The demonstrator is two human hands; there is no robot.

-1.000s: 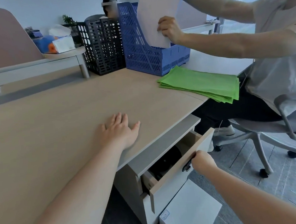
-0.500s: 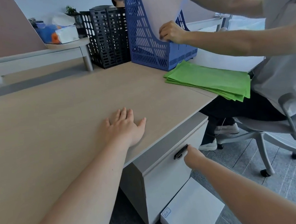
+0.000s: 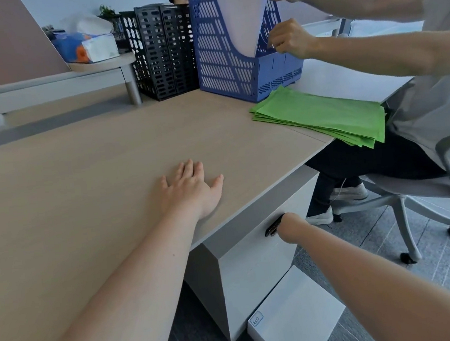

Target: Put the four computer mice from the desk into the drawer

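The left hand [image 3: 190,190] is lying flat on the desk [image 3: 87,183], palm down, fingers spread and open, holding nothing. It is resting just back from the desk's front edge, directly above the drawer [image 3: 256,249]. The right hand [image 3: 285,226] is pressing against the drawer front, right at the dark handle [image 3: 273,226]; its fingers are turned away from the camera, so I cannot tell how far they are curling or whether they are gripping the handle. The drawer is sitting closed, its front flush with the cabinet under the desk. No mice are showing anywhere; whatever is lying inside the drawer is hidden.

A white box [image 3: 295,314] with a small label is lying on the floor just below the drawer. Above and beyond the drawer, a stack of green sheets [image 3: 323,115] is lying at the desk's far corner, touching a blue file rack [image 3: 223,49]; a black rack [image 3: 162,50] is standing just beside the blue one. A tissue box [image 3: 88,47] is sitting on a raised shelf well behind the drawer. Another person [image 3: 434,67] is sitting in a chair [image 3: 423,187] beside the drawer, both hands holding a white paper [image 3: 244,14] in the blue rack.
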